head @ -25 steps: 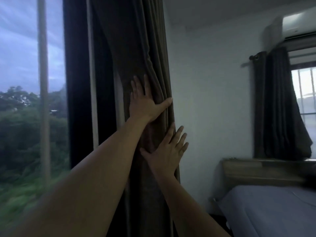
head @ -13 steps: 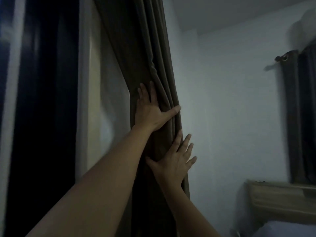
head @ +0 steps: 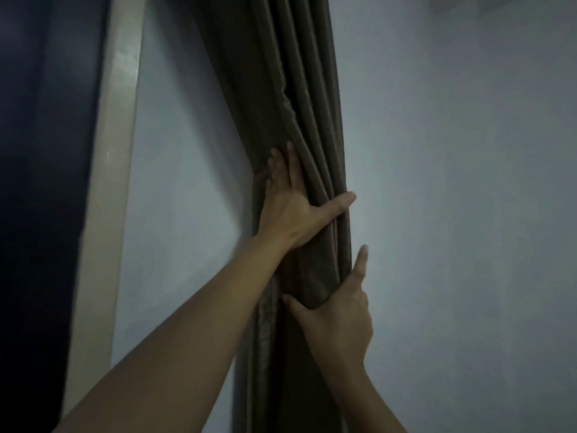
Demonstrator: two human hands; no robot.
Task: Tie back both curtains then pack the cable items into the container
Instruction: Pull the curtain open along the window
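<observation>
One pale wall (head: 452, 182) is filling the right side. One dark curtain (head: 281, 89) is hanging bunched from twelve o'clock down through centre, beside one light window frame (head: 115, 151) at nine o'clock. Two hands are gripping it: the left hand (head: 292, 210) above, thumb wrapping the folds; the right hand (head: 340, 317) below at five o'clock, pinching them.

A home room; draped curtain (head: 281, 89); plain painted wall (head: 452, 182); window frame (head: 115, 151)
</observation>
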